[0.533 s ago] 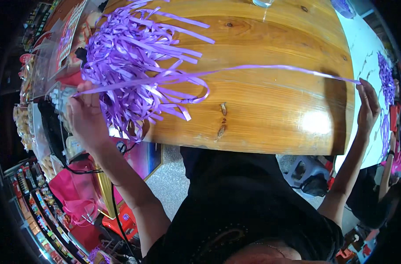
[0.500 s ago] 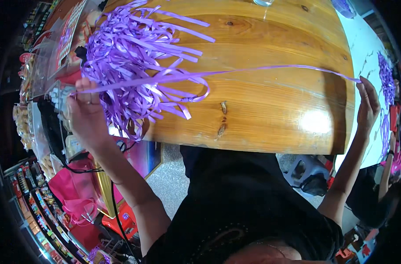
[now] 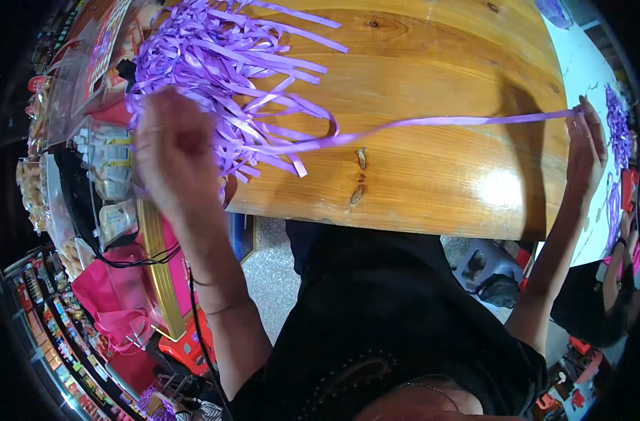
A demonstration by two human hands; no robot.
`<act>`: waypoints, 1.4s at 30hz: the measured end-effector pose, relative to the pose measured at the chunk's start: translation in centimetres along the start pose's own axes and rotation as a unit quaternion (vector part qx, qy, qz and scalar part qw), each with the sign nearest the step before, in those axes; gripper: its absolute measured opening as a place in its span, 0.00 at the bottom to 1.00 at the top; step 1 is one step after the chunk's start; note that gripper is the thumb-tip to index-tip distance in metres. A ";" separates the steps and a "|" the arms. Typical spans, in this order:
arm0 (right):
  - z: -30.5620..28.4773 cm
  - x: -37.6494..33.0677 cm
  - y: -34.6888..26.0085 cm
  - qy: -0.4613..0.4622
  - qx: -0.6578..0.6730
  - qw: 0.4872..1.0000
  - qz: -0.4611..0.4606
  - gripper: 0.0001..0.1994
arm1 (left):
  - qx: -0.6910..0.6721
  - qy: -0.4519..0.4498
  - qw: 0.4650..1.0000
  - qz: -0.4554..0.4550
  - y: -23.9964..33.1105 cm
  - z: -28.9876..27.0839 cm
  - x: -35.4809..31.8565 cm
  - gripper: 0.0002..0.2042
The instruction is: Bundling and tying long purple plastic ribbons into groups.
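A single purple ribbon spans the wooden table, sagging slightly toward the left. Its right end is pinched between the fingertips of my right hand, beyond the table's right edge. At the left, my left hand is smeared by motion in front of a heap of purple ribbons. The single ribbon runs toward that hand over the heap's lower strands. Whether my left fingers hold any of it cannot be made out.
A white marbled table with more purple ribbons adjoins on the right, where another person's arm shows. Clear bins and a pink bag crowd the left. A grey stool stands under the table.
My left hand has moved right and inward from the heap's left side. The stretched ribbon has slackened and dipped at its left part. My right hand keeps its end nearly in place.
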State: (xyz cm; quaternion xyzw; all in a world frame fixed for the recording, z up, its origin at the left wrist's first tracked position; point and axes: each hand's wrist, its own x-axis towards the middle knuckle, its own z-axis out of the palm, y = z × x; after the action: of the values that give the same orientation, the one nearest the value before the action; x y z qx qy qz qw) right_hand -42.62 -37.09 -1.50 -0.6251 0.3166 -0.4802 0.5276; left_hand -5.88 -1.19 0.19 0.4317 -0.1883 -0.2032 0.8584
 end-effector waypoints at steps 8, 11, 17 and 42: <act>11.8 -4.5 -4.6 -0.247 0.014 0.969 -0.006 0.08 | 0.032 -0.084 0.982 -0.164 -5.0 8.3 -4.9 0.08; 13.8 -5.4 -5.5 -0.319 0.021 0.947 -0.034 0.07 | 0.054 -0.156 0.971 -0.172 -4.8 9.3 -5.7 0.10; 16.4 -6.5 -6.3 -0.377 0.003 0.915 -0.140 0.07 | 0.092 -0.194 0.966 -0.147 -4.6 9.4 -6.1 0.08; 18.5 -6.6 -5.3 -0.408 -0.049 0.864 -0.291 0.09 | 0.201 -0.239 0.948 0.054 -6.6 9.8 -6.3 0.04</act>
State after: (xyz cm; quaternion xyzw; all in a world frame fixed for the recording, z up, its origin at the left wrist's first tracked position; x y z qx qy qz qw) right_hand -28.21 -23.23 2.21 -0.8541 -0.1000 -0.2977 0.4146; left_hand -17.32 -8.13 -0.71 0.5231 -0.4480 -0.2120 0.6934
